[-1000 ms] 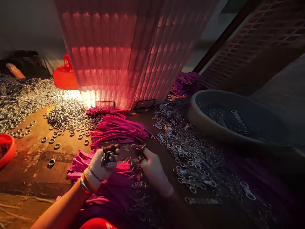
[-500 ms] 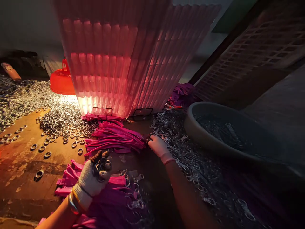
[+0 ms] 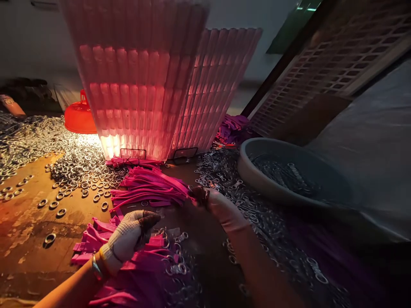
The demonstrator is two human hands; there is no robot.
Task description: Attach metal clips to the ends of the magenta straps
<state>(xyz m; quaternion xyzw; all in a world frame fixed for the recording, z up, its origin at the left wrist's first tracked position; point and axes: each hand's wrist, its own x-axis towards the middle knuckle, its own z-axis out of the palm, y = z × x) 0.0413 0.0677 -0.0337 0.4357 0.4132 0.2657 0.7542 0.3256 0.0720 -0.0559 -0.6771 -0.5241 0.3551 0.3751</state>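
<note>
Since the frame half a second ago, our left hand has rolled over, hiding the rings it showed, while our right hand stays by the same strap ends. From the head view, we have a dark bare strip running toward us between both sets of fingers; right of our right fingers a heap of metal clasps and the rim of a grey basin crowd in, and ribbed panels stand beyond. Under us is a worn brown table, with a ring heap beneath a red lamp, left of our fingers and farther off. Our right fingers touch the right end of the upper pink straps; how tightly they close, we cannot tell. Our left fingers curl above the lower pink straps, contents hidden, grasp unclear.
</note>
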